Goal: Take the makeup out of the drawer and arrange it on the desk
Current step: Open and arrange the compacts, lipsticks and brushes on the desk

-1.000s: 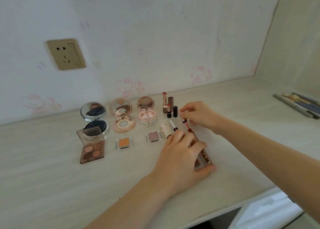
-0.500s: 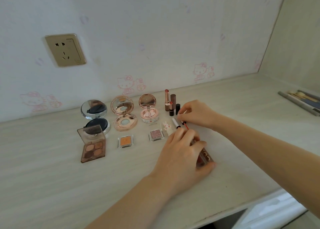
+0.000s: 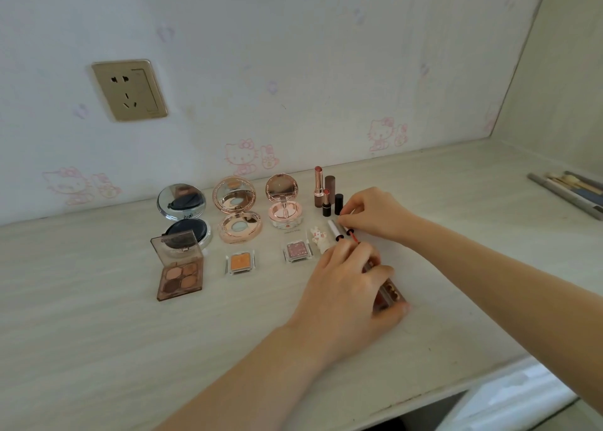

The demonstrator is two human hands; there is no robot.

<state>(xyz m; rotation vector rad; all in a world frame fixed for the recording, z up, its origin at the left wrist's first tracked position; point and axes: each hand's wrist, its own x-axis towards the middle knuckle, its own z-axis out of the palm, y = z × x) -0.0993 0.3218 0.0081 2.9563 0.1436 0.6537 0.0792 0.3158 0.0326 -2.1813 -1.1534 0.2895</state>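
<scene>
So, left hand (image 3: 350, 287): fingers curled round lip gloss tubes (image 3: 390, 295).
Right hand (image 3: 375, 213): pinching a wand cap (image 3: 346, 227), I think, it's tiny.
Risk: an elbow nudge topples the standing lipsticks (image 3: 326, 190).

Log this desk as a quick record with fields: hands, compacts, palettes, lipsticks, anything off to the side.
left hand: grips a lip gloss tube lying on the desk
right hand: pinches a wand
compacts: three open, black, rose gold, pink
palettes: brown quad, orange single, pink single
lipsticks: upright, uncapped, caps beside
side: brushes far right
</scene>
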